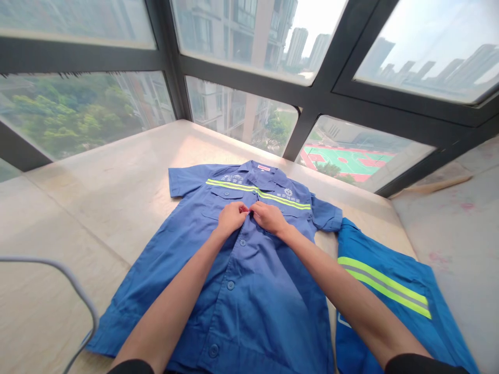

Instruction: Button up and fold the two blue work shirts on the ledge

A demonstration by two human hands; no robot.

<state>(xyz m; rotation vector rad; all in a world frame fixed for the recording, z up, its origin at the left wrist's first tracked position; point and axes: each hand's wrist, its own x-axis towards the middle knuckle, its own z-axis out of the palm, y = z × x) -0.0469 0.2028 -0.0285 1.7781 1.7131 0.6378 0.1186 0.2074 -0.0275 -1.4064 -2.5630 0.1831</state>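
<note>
A blue short-sleeved work shirt (273, 280) lies spread face up, its collar toward the window. A yellow-green and grey reflective stripe crosses its chest, with white print above it. My left hand (233, 215) and my right hand (268, 215) meet at the front placket just below the stripe. Both hands have their fingers pinched on the shirt's front edges, fingertips almost touching. The button at that spot is hidden by the fingers. Further down the placket, a button (243, 242), another button (231, 285) and a lower button (213, 350) show.
To the right lies a folded brighter blue garment (384, 280) with reflective stripes, touching the shirt's sleeve. A grey cable (74, 280) curves over the pale sill (97, 208) at left. Dark window frames (249, 72) border the far side; a pale wall (460, 228) stands at right.
</note>
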